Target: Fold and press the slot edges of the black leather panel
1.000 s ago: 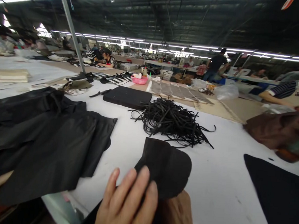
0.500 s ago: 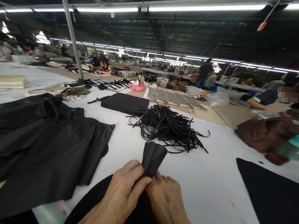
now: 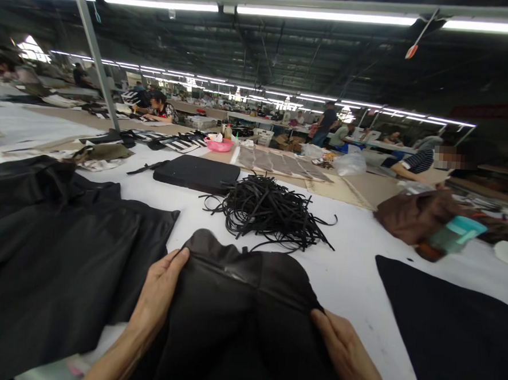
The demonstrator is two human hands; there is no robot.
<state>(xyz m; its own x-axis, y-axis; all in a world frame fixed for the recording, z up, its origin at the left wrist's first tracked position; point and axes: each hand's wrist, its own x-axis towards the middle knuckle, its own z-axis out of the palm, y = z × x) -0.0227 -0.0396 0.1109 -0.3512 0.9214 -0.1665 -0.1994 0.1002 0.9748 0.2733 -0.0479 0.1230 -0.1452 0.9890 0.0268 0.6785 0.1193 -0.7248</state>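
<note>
A dark piece of leather-like material (image 3: 238, 304) lies spread in front of me on the white table (image 3: 352, 276). My left hand (image 3: 159, 287) grips its left edge, thumb on top near the upper corner. My right hand (image 3: 341, 344) holds its right edge, fingers pressed along the side. A seam or fold runs across the piece between my hands. Just beyond it lies a tangled heap of black strips (image 3: 270, 211).
A large black sheet (image 3: 56, 258) covers the table at the left, another dark sheet (image 3: 456, 328) lies at the right. Farther back are a flat black pad (image 3: 197, 173), a brown bag (image 3: 416, 214), a teal container (image 3: 453, 234) and a pink bowl (image 3: 219, 145). Other people work at distant tables.
My hands have moved apart from a pinch at the middle to the piece's two sides. The material went from a narrow bunched fold to a wide spread shape. The camera has shifted slightly.
</note>
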